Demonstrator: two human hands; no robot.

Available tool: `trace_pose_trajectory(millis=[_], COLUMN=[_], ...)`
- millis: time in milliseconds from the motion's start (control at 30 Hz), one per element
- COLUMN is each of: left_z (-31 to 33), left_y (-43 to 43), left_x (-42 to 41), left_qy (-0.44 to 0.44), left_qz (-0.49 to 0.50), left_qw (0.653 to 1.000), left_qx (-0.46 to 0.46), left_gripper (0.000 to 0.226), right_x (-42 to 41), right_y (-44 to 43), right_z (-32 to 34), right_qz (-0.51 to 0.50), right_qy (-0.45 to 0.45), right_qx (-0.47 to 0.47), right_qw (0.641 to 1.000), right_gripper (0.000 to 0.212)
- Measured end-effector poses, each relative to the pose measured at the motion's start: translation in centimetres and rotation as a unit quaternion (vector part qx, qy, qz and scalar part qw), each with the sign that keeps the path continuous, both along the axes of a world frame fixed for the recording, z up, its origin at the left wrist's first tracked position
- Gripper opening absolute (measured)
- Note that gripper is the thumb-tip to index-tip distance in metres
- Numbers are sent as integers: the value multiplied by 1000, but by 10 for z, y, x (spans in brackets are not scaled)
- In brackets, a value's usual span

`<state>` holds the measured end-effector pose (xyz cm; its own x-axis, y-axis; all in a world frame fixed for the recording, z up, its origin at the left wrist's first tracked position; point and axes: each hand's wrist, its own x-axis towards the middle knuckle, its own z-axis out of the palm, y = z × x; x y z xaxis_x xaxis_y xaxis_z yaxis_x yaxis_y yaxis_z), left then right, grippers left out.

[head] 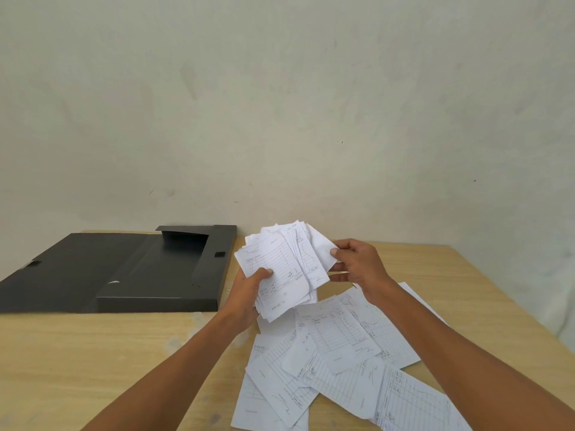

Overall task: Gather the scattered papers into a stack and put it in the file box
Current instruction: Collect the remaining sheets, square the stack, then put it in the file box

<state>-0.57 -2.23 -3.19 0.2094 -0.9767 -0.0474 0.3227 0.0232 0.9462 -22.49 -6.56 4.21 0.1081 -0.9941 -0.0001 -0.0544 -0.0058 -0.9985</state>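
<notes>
At frame centre your left hand (249, 290) and right hand (354, 262) both grip a fanned stack (280, 265) of ruled forms, handwriting illegible; loose papers (336, 362) lie lower right on the bench (93, 353), the open black file box (140, 269) at left.

I judge this a plain office desk: bare plaster wall (280, 104), wooden table (93, 353), black file box (140, 275), ruled forms (342, 353) strewn about.
</notes>
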Motion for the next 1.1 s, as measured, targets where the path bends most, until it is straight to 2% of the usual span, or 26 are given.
trace_pose_trajectory(millis=[100, 200, 267, 333, 433, 500, 567, 633, 733, 833, 900, 967, 1000, 1033, 1100], left_z=[0, -3, -6, -6, -1, 3, 5, 7, 13, 15, 11, 10, 13, 17, 30], left_y=[1, 2, 3, 2, 2, 3, 4, 5, 10, 14, 13, 11, 10, 9, 7], left_x=[-2, 2, 6, 7, 1, -6, -13, -18, -23, -25, -23, -19, -19, -19, -19], left_qy=[6, -28, -64, -74, -51, -35, -16, 14, 36, -7, -24, -27, -30, -36, -75], left_qz=[17, 31, 34, 36, 29, 6, -16, -33, -69, -91, -91, -66, -56, -51, -51], left_qw=[1000, 999, 997, 996, 998, 999, 1000, 999, 997, 995, 994, 995, 996, 995, 991], left_qx=[4, 16, 23, 21, 12, 10, 11, 12, -5, -40, -53, -62, -69, -75, -99], left_gripper=[32, 31, 28, 30, 38, 41, 43, 39, 37, 35, 46, 52, 52, 52, 49], right_x=[-1, -7, -12, -14, -6, 4, 14, 25, 39, 49, 52, 49, 46, 43, 39], right_y=[1, 2, 6, 7, 6, 2, -2, -1, 3, 9, 10, 14, 17, 20, 22], right_z=[6, 24, 45, 63, 76, 68, 50, 29, 2, -11, -16, -16, -16, -15, -11], right_qz=[-81, -184, -197, -153, -23, 24, 0, -44, -87, -74, -94, -98, -63, -9, 51], right_qy=[24, 33, 36, 48, 141, 250, 310, 323, 301, 224, 215, 209, 200, 181, 135], right_qx=[-57, -178, -247, -278, -242, -244, -253, -242, -255, -224, -193, -99, -57, -38, -64], right_qw=[995, 966, 948, 947, 960, 937, 917, 914, 915, 945, 953, 968, 976, 983, 988], right_gripper=[16, 19, 19, 18, 21, 22, 21, 24, 31, 39, 59, 79, 77, 65, 36])
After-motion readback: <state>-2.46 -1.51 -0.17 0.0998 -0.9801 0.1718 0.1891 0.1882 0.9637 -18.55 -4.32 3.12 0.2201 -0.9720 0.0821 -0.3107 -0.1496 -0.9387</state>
